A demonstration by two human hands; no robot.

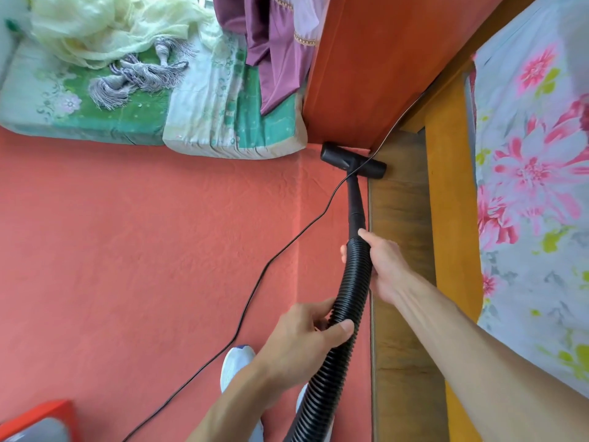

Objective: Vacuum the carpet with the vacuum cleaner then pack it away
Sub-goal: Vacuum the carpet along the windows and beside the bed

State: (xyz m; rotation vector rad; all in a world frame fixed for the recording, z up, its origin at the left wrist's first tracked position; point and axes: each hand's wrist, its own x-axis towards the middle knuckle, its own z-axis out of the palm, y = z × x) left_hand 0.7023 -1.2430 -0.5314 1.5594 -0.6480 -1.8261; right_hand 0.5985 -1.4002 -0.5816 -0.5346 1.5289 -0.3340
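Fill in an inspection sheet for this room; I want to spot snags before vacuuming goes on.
Surface: red carpet, wrinkled; wood floor strip along its right edge.
Job's things: black nozzle by the orange cabinet; ribbed hose.
Clutter: tassels and fabric on floor cushions.
Grippers: left hand grips the hose; right hand grips it nearer the nozzle.
Cables: black cord crosses the carpet and the nozzle's neck.
Surroundings: floral bedsheet, yellow frame.
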